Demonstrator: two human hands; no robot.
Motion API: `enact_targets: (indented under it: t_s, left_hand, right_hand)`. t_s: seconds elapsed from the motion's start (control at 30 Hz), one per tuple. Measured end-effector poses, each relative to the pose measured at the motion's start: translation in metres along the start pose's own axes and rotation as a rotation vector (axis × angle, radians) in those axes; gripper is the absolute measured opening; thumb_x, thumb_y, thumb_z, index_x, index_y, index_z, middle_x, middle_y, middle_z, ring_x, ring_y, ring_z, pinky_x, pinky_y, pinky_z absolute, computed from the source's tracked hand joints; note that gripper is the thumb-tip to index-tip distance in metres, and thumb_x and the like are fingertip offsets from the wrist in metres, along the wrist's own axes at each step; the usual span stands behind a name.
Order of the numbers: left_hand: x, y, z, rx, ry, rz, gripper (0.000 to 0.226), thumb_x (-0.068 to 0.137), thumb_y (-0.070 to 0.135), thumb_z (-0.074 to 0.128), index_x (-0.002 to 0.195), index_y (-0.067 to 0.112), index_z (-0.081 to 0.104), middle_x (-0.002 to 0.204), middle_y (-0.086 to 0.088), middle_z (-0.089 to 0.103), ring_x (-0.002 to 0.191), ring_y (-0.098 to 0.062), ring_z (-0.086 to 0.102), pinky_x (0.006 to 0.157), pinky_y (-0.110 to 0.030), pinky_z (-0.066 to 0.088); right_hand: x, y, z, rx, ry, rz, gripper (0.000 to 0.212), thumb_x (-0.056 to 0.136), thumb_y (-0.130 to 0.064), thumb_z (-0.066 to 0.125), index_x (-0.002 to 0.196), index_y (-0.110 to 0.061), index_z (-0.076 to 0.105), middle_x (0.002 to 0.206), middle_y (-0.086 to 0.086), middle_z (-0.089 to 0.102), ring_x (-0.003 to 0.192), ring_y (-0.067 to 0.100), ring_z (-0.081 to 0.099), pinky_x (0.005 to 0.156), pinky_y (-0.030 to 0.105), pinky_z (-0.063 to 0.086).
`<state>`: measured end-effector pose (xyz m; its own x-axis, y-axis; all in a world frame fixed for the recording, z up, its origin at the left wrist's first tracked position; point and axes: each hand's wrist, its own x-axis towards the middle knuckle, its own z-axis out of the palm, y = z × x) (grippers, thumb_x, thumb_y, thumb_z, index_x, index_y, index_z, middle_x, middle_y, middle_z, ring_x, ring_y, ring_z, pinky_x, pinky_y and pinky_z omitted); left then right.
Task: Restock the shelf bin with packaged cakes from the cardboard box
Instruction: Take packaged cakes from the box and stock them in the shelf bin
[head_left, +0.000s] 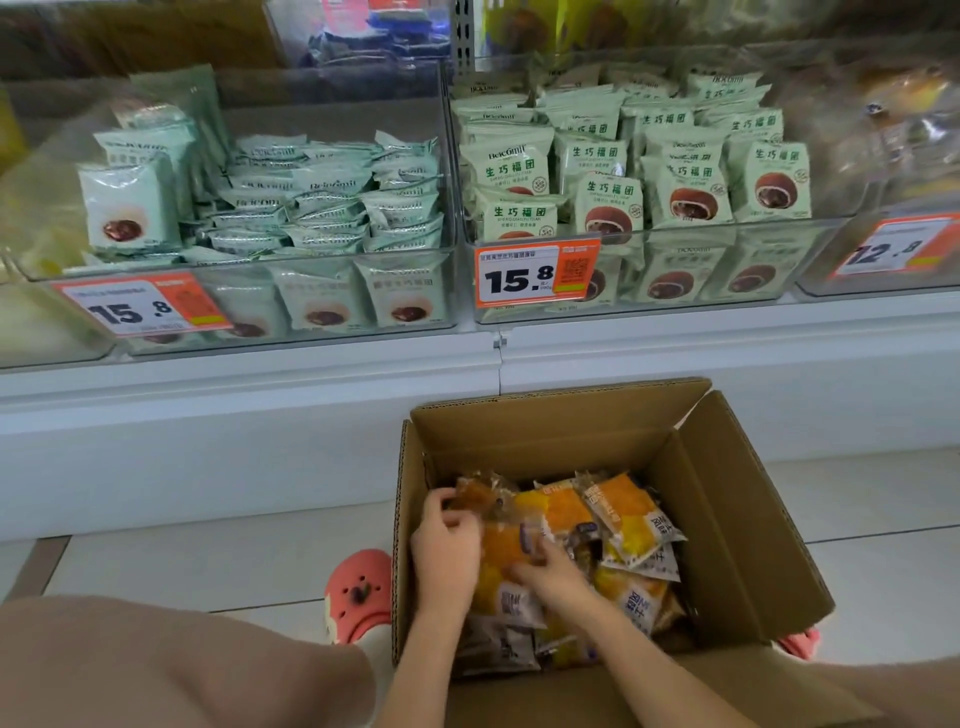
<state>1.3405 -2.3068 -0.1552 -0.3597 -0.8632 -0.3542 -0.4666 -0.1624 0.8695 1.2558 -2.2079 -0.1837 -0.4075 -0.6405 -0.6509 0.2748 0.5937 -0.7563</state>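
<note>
Head: hands (498, 551) in box (727, 519)

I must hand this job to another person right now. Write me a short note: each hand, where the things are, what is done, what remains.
Left hand: inside the cardboard box, pinching a clear-wrapped cake packet at the box's left side.
Right hand: also in the box, fingers resting on the orange cake packets; whether it grips one is unclear.
The box stands open on the floor below the shelf, with many packets inside.
Shelf bins: two with green packets, priced 15.8; a third clear bin at far right, priced 12.8, contents blurred.
Done: nothing lifted out yet.
Left: carry the packets up into the matching bin.
</note>
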Motion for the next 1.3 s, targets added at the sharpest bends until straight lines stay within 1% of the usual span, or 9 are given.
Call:
enact_targets:
  t_s: [0.1, 0.2, 0.47, 0.57, 0.73, 0.9, 1.07, 1.2, 1.3]
  left_hand:
    - [0.002, 0.011, -0.007, -0.067, -0.226, -0.184, 0.038, 0.092, 0.031, 0.058, 0.125, 0.014, 0.051, 0.112, 0.001, 0.062, 0.091, -0.015, 0.061, 0.071, -0.028, 0.052]
    - [-0.009, 0.019, -0.005, -0.229, -0.541, -0.401, 0.047, 0.082, 0.049, 0.064, 0.114, 0.014, 0.062, 0.101, -0.008, 0.073, 0.089, -0.025, 0.071, 0.079, -0.037, 0.057]
    - [-0.022, 0.052, 0.01, -0.316, -0.318, -0.288, 0.046, 0.089, 0.059, 0.047, 0.099, 0.017, 0.062, 0.098, -0.017, 0.07, 0.089, -0.031, 0.069, 0.083, -0.045, 0.056]
    - [-0.027, 0.064, 0.01, -0.61, -0.215, -0.34, 0.051, 0.09, 0.059, 0.044, 0.099, 0.015, 0.065, 0.097, -0.018, 0.071, 0.091, -0.034, 0.069, 0.083, -0.048, 0.055]
    - [-0.031, 0.081, 0.012, -0.895, -0.179, -0.269, 0.044, 0.096, 0.052, 0.037, 0.106, 0.018, 0.062, 0.094, -0.009, 0.072, 0.089, -0.027, 0.068, 0.075, -0.04, 0.054]
    - [-0.038, 0.089, 0.0, -0.847, -0.268, -0.113, 0.021, 0.095, 0.026, 0.052, 0.106, 0.014, 0.065, 0.092, -0.006, 0.072, 0.086, -0.02, 0.067, 0.083, -0.04, 0.052]
    - [-0.038, 0.095, -0.015, -0.401, -0.266, 0.171, 0.026, 0.09, 0.04, 0.058, 0.1, 0.019, 0.068, 0.087, -0.004, 0.074, 0.078, -0.019, 0.07, 0.07, -0.032, 0.054]
    - [-0.048, 0.094, -0.005, 0.138, 0.041, 0.535, 0.031, 0.099, 0.032, 0.043, 0.077, 0.018, 0.06, 0.06, 0.005, 0.06, 0.054, -0.008, 0.057, 0.054, -0.025, 0.044]
    - [-0.055, 0.096, -0.003, 0.255, 0.192, 0.623, 0.031, 0.1, 0.027, 0.037, 0.076, 0.014, 0.052, 0.057, 0.008, 0.05, 0.049, -0.006, 0.048, 0.046, -0.016, 0.034]
  right_hand:
    - [-0.015, -0.02, -0.034, 0.197, -0.197, 0.104, 0.039, 0.086, -0.029, 0.067, 0.12, -0.028, 0.047, 0.113, 0.002, 0.067, 0.104, 0.023, 0.064, 0.09, 0.043, 0.052]
    - [-0.026, -0.03, -0.046, 0.233, -0.286, 0.082, 0.041, 0.089, -0.039, 0.059, 0.126, -0.023, 0.049, 0.12, 0.009, 0.065, 0.11, 0.027, 0.063, 0.095, 0.044, 0.05]
    - [-0.055, -0.064, -0.038, 0.086, 0.164, -0.187, 0.055, 0.085, -0.064, 0.032, 0.108, -0.02, 0.055, 0.1, 0.01, 0.069, 0.089, 0.022, 0.069, 0.083, 0.038, 0.056]
    - [-0.067, -0.071, -0.043, 0.081, 0.201, -0.226, 0.05, 0.092, -0.058, 0.033, 0.107, -0.015, 0.053, 0.103, 0.011, 0.064, 0.089, 0.018, 0.065, 0.068, 0.03, 0.054]
    - [-0.086, -0.063, -0.047, 0.432, 0.201, -0.309, 0.029, 0.09, -0.032, 0.058, 0.105, -0.007, 0.059, 0.103, 0.012, 0.07, 0.085, 0.028, 0.072, 0.066, 0.04, 0.06]
    - [-0.091, -0.067, -0.058, 0.473, 0.339, -0.365, 0.027, 0.095, -0.032, 0.05, 0.104, -0.01, 0.063, 0.1, 0.009, 0.072, 0.092, 0.026, 0.07, 0.077, 0.046, 0.058]
    - [-0.103, -0.07, -0.071, 0.173, 0.623, -0.559, 0.033, 0.1, -0.025, 0.042, 0.089, -0.006, 0.066, 0.078, 0.009, 0.069, 0.068, 0.017, 0.061, 0.055, 0.012, 0.045]
    - [-0.104, -0.071, -0.064, 0.071, 0.81, -0.617, 0.033, 0.1, -0.024, 0.041, 0.08, -0.008, 0.061, 0.065, 0.001, 0.06, 0.053, 0.002, 0.052, 0.045, 0.009, 0.035]
    - [-0.1, -0.069, -0.058, 0.141, 0.879, -0.573, 0.037, 0.1, -0.026, 0.04, 0.075, -0.003, 0.056, 0.06, -0.001, 0.053, 0.048, 0.002, 0.046, 0.045, 0.013, 0.033]
